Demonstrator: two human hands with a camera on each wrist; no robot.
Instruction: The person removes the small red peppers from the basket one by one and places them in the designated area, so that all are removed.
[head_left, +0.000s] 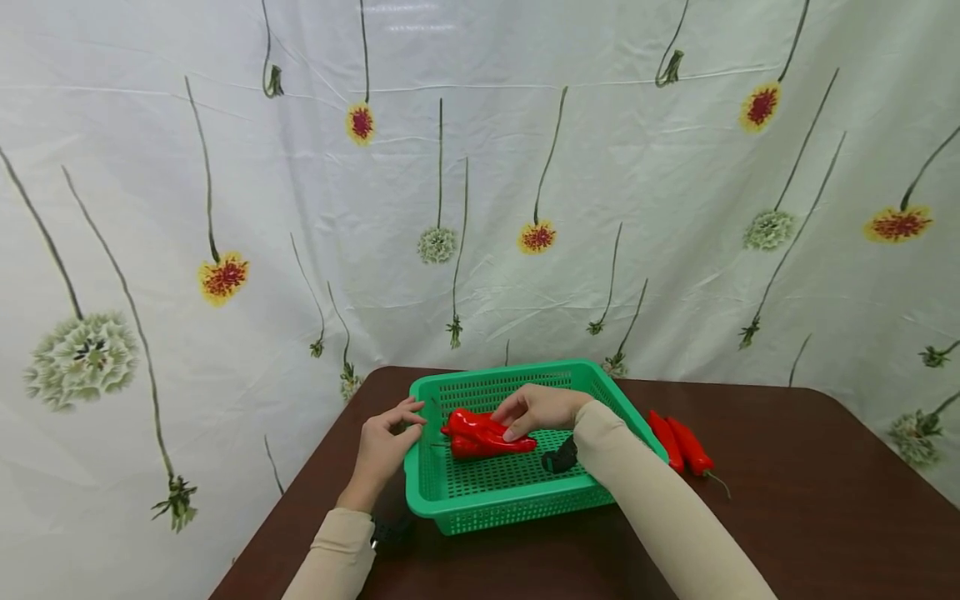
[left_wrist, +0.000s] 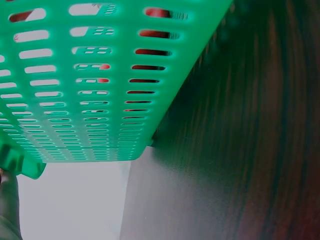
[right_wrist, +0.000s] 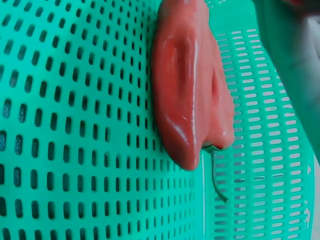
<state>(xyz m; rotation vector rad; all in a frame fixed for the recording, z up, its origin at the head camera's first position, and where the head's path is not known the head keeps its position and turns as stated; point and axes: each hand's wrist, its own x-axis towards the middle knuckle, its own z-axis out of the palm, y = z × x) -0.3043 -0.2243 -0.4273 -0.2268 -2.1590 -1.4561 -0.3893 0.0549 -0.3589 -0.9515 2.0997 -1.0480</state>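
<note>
A green plastic basket (head_left: 525, 502) with slotted walls stands on the table. Inside it, to the left, red peppers (head_left: 480, 447) lie together. My right hand (head_left: 546, 407) reaches in from the right and pinches a red pepper, with thumb and fingertips low over the pile. Close up in the right wrist view, one glossy pepper (right_wrist: 187, 90) with a thin green stem rests on the slotted bottom. At the basket's left rim, my left hand (head_left: 384, 446) holds the edge between thumb and fingers. The left wrist view shows mostly the basket's outer wall (left_wrist: 117, 125).
Two long red peppers (head_left: 688, 446) lie on the dark brown table (head_left: 810, 475) to the basket's right. A floral white cloth (head_left: 495, 192) hangs behind the table. A black wrist device (head_left: 560, 457) sits at my right wrist, over the basket.
</note>
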